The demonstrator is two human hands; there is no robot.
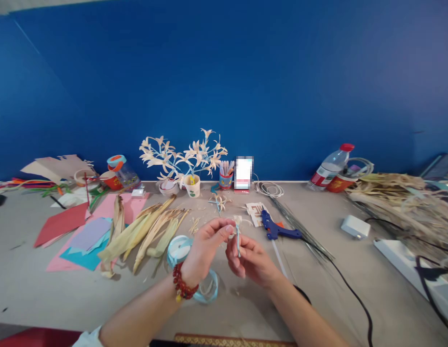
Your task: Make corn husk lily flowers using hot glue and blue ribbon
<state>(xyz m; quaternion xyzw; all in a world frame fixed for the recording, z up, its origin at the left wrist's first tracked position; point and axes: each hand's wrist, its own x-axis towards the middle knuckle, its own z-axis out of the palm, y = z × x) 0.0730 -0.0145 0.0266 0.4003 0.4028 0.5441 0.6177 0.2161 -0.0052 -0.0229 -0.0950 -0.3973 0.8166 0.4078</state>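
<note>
Both my hands meet above the middle of the grey table (pixel 318 289). My right hand (pixel 251 260) grips a thin light-blue wrapped stem (pixel 237 242) upright, with a small pale husk flower at its top. My left hand (pixel 205 246), with a red bead bracelet on the wrist, pinches the top of that stem between thumb and fingers. Under my left hand lie two rolls of light-blue ribbon (pixel 178 249). Dried corn husks (pixel 144 231) lie just to the left.
A blue glue gun (pixel 278 230) with a black cord lies right of my hands, beside thin wires (pixel 299 226). Coloured paper sheets (pixel 79 231) cover the left. A husk-flower bouquet in a cup (pixel 192 185), a water bottle (pixel 330 168), a white adapter (pixel 355 226) and a husk pile (pixel 400 197) ring the back.
</note>
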